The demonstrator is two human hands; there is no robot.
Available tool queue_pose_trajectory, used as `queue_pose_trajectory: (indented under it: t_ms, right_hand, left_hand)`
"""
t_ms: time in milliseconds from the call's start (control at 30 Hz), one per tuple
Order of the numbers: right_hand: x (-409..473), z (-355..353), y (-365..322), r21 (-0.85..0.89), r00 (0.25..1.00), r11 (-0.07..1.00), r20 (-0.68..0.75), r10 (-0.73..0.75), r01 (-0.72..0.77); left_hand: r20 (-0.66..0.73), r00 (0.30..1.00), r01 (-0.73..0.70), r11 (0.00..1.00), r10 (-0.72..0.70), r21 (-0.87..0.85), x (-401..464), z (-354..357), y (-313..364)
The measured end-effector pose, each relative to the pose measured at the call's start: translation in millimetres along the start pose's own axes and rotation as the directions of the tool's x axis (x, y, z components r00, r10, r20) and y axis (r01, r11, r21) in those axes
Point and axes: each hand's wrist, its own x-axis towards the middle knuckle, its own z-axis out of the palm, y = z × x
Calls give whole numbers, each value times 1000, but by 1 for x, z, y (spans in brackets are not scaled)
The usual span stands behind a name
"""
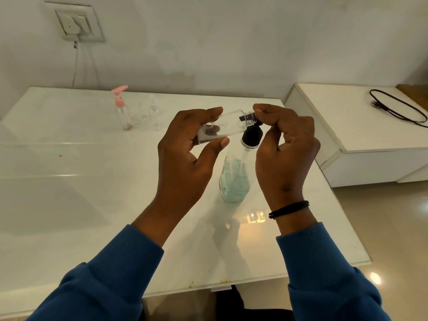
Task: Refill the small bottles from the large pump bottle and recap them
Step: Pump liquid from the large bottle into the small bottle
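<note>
Filling small clear bottle (222,125) at large pump bottle (236,177): keep open threaded neck right under black pump head (252,135), press slow, hold bottle steady so nothing spills. Left hand (185,156) raised above white table (69,181), thumb and fingers wrapped round bottle body, bottle lying near horizontal, neck pointing right. Right hand (284,147) curled over pump top, fingertips at bottle neck; probably pressing pump, contact hidden. Pump bottle upright on table, green liquid low. Pink-pump bottle (121,110) far back left.

Small bottle (228,123) clear plastic; table (92,181) glossy white glass; sleeves (120,274) ribbed blue cloth.
</note>
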Motion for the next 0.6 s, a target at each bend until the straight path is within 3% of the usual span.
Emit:
queue_pose_trajectory:
  t_ms: [600]
  right_hand:
    - [-3,6,4,43,999,998,-11,48,-47]
  left_hand:
    - [1,1000,0,1000,0,0,0,2,1]
